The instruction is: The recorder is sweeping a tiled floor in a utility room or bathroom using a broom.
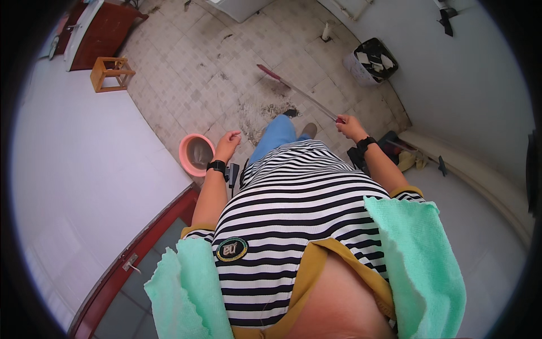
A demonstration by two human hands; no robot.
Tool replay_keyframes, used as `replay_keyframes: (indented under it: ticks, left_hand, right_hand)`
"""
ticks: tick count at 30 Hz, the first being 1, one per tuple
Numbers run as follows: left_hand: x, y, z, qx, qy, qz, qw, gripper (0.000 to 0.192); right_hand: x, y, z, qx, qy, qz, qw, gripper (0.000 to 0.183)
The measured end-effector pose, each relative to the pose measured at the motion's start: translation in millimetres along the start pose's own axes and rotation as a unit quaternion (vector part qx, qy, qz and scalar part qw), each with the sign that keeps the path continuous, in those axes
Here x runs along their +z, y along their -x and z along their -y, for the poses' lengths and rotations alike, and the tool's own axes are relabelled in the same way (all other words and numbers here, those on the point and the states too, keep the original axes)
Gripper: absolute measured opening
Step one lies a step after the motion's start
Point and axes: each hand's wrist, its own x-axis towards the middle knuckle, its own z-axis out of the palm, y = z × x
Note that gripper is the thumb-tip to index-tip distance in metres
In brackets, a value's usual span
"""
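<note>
My right hand (349, 127) is closed round the near end of a long thin broom (311, 99), whose pinkish-red head (268, 72) rests over the tiled floor beside dark dirt (275, 87). More dirt and a small black scrap (291, 113) lie in front of my feet. My left hand (228, 145) holds nothing, with its fingers loosely bent and apart. Just left of it stands a pink bucket (183, 154) with murky water in it. Both wrists wear black bands, and green cloths (417, 254) hang over my shoulders.
A full waste bin (360, 70) stands by the right wall, near a short floor pipe (326, 30). A wooden stool (99, 76) and a red washbasin cabinet (103, 31) are at the upper left. A red-framed door (123, 245) lies at the lower left.
</note>
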Motion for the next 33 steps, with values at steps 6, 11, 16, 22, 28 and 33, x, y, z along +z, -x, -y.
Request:
replay_keyframes:
  ticks: [6,11,16,22,28,33]
  left_hand:
    - [-10,-15,24,-0.061,-0.011,-0.007,0.998,0.033]
    - [-8,-24,77,-0.188,-0.015,0.017,0.982,0.028]
    - [1,-68,61,-0.207,0.046,-0.017,0.977,0.025]
    - [-11,-166,-44,-0.105,0.144,-0.055,0.982,0.031]
    - [-69,-239,-156,0.003,0.143,-0.09,0.986,0.033]
    - [-94,-235,-165,0.012,0.197,-0.176,0.965,0.031]
  right_hand:
    - [-52,-49,24,0.0,0.097,-0.089,0.991,0.03]
    - [-94,-102,61,0.077,0.138,-0.084,0.984,0.025]
    - [-89,-143,95,0.093,0.182,0.004,0.979,0.026]
    - [-90,-196,181,0.075,0.134,0.15,0.977,0.021]
    - [-137,-263,268,0.095,0.038,0.189,0.977,0.018]
    - [-158,-325,302,0.077,0.053,0.111,0.989,0.018]
